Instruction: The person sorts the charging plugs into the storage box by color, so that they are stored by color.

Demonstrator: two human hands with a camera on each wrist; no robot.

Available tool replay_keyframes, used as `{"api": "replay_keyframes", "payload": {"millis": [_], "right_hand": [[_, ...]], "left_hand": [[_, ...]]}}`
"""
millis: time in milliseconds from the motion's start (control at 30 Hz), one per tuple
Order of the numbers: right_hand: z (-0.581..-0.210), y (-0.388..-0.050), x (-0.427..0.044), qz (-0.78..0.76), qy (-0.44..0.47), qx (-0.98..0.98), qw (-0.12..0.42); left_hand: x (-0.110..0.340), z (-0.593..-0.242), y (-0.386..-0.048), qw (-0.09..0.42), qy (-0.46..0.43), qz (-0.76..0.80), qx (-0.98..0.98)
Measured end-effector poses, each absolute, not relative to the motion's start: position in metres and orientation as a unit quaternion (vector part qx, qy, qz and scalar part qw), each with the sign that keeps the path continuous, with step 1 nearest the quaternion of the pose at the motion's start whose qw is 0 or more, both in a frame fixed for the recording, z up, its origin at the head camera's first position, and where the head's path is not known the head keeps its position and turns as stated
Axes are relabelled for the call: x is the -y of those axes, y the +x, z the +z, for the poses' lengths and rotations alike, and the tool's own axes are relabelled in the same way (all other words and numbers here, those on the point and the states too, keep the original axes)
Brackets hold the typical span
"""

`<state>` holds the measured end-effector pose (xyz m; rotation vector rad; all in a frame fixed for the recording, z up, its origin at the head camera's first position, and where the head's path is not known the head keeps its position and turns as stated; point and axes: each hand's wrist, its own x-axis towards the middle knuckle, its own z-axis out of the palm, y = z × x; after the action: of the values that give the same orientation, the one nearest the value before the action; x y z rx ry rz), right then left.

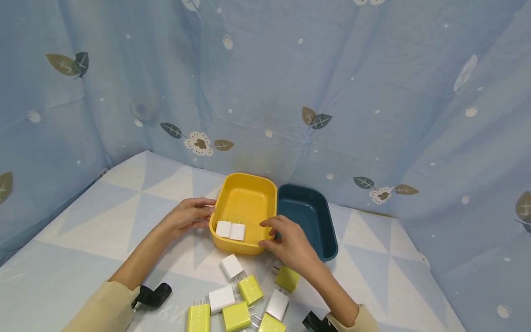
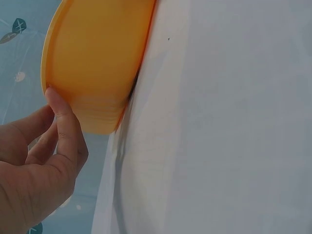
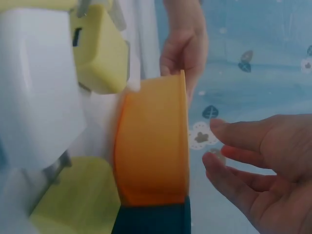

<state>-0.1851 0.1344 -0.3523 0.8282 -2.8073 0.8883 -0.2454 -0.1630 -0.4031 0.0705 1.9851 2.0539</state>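
A yellow bin [image 1: 245, 203] holds two white chargers [image 1: 237, 232] side by side in its near left corner. The left hand [image 1: 191, 216] is at the bin's left side; in the left wrist view its fingertips touch the rim of the yellow bin [image 2: 97, 53]. Over the bin's near right part is the right hand [image 1: 290, 240], thumb and fingers apart with nothing between them. In the right wrist view the right hand [image 3: 263, 165] stands apart from the yellow bin's wall [image 3: 153, 141].
A dark blue bin [image 1: 307, 216] stands against the yellow bin's right side. Several loose chargers, white [image 1: 221, 299] and yellow-green [image 1: 236, 316], lie on the patterned cloth [image 1: 166, 258] in front. A blue curtain [image 1: 265, 83] hangs behind.
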Motion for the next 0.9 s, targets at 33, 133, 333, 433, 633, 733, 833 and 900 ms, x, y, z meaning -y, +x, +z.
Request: {"api": "replay_keyframes", "payload": {"millis": [33, 133, 333, 433, 633, 733, 833, 900], "right_hand": [[-0.353, -0.183, -0.137, 0.291, 0.272, 0.916, 0.040], [-0.353, -0.174, -0.148, 0.297, 0.279, 0.913, 0.032], [-0.356, -0.156, -0.169, 0.285, 0.288, 0.914, -0.012], [-0.358, -0.149, -0.177, 0.282, 0.288, 0.914, -0.049], [-0.364, -0.133, -0.192, 0.275, 0.286, 0.912, -0.103], [-0.370, -0.123, -0.195, 0.245, 0.274, 0.923, -0.115], [-0.378, -0.116, -0.194, 0.214, 0.256, 0.933, -0.132], [-0.382, -0.112, -0.193, 0.194, 0.251, 0.938, -0.139]], "left_hand": [[0.163, -0.403, -0.245, 0.141, 0.024, 0.712, -0.688], [0.163, -0.403, -0.245, 0.143, 0.026, 0.712, -0.686], [0.164, -0.403, -0.245, 0.145, 0.025, 0.712, -0.687], [0.164, -0.403, -0.245, 0.144, 0.023, 0.711, -0.688], [0.164, -0.404, -0.245, 0.148, 0.026, 0.714, -0.684], [0.164, -0.404, -0.245, 0.148, 0.024, 0.715, -0.683], [0.164, -0.404, -0.246, 0.147, 0.024, 0.716, -0.682], [0.164, -0.405, -0.246, 0.148, 0.023, 0.717, -0.680]]}}
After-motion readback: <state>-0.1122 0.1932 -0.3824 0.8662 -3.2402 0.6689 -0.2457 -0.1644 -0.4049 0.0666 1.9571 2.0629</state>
